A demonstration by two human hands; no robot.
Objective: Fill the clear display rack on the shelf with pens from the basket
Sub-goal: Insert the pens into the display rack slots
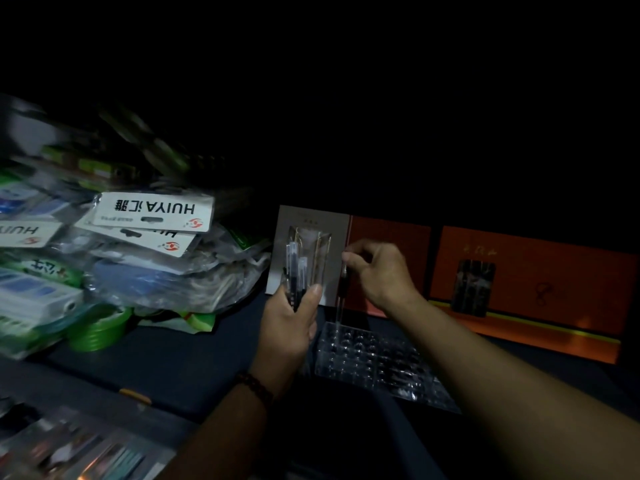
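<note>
Insertion step in hand: the right hand point(379, 271) is pinching one pen point(341, 299) upright, tip apparently entering a far-left hole of the clear rack point(377, 365), though dim light obscures contact. The left hand point(289, 323) is gripping spare pens point(296, 271). Next: seat it straight, release.

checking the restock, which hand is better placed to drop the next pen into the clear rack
Right. The right hand already holds one pen upright, tip at the clear rack. The left hand grips the spare pens beside it.
</note>
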